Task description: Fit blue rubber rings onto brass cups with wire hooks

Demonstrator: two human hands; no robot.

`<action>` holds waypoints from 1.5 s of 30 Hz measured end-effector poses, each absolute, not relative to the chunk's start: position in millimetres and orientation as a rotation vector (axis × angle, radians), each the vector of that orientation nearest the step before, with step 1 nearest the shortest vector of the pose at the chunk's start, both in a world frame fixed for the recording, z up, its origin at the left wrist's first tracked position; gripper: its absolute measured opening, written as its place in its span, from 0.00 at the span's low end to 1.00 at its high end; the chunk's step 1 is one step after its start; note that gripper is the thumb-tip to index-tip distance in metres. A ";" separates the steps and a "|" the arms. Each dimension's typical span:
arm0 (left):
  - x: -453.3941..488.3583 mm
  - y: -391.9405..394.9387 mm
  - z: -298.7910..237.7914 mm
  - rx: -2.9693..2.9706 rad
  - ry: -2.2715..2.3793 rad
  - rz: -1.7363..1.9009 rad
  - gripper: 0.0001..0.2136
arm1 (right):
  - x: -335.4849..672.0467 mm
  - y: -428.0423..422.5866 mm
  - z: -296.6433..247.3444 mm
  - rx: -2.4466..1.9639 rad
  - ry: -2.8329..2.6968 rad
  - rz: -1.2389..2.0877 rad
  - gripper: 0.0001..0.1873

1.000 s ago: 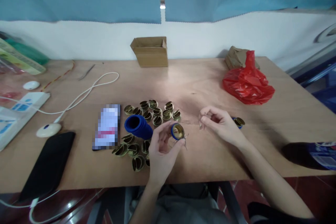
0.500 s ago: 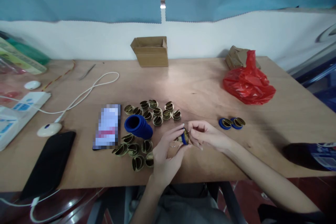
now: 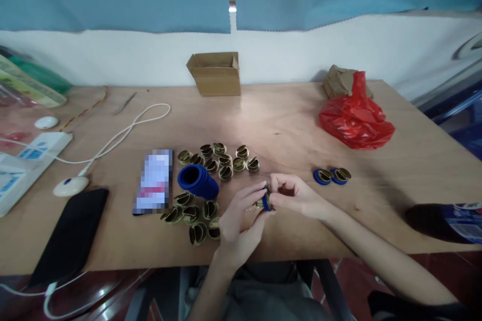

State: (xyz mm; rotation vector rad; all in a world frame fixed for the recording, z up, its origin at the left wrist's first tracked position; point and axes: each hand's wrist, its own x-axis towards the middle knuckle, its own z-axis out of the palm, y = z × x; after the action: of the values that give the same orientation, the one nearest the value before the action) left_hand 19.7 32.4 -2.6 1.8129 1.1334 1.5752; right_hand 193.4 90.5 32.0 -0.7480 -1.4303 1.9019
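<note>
Near the table's front, my left hand (image 3: 239, 228) holds a gold-coloured round metal fitting with a blue ring (image 3: 266, 200) around it, tipped on its side between thumb and fingers. From the other side, my right hand (image 3: 297, 198) pinches at the fitting's edge; the fingers partly cover it. To the left of my hands leans a stack of blue rings (image 3: 199, 181). Around that stack lie several gold fittings (image 3: 225, 160) with half-tilted flaps and no blue ring. Two fittings with blue rings (image 3: 323, 176) rest side by side to the right of my right hand.
A phone with a lit screen (image 3: 153, 180) and a black phone (image 3: 70, 235) lie left. Beyond them are a white cable (image 3: 124, 133) and a power strip (image 3: 33, 165). A cardboard box (image 3: 218, 77), red plastic bag (image 3: 357, 120) and dark bottle (image 3: 444, 221) also stand or lie here.
My right fingers have closed in on the fitting's edge, with the thumb now pressed against it. The fitting stays in my left hand. The other pieces have not moved.
</note>
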 end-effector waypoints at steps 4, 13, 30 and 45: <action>18.8 32.1 -2.2 1.846 1.143 1.586 0.25 | 191.8 87.6 31.0 -0.737 -1.473 1.843 0.23; 15.9 34.9 -0.5 1.944 1.095 1.530 0.26 | 195.3 91.9 28.2 -0.728 -1.507 1.827 0.24; 15.2 35.6 -0.3 1.460 1.171 1.291 0.13 | 191.8 86.9 32.8 -0.995 -1.615 1.686 0.21; 21.2 33.6 -4.6 1.439 1.152 1.473 0.25 | 188.5 87.2 26.1 -0.931 -1.588 1.570 0.09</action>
State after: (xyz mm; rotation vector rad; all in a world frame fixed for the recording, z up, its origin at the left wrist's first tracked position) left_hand 21.2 33.6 -4.6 1.4393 1.1516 1.4732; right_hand 188.5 87.2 26.1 -0.9308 -1.5879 1.5695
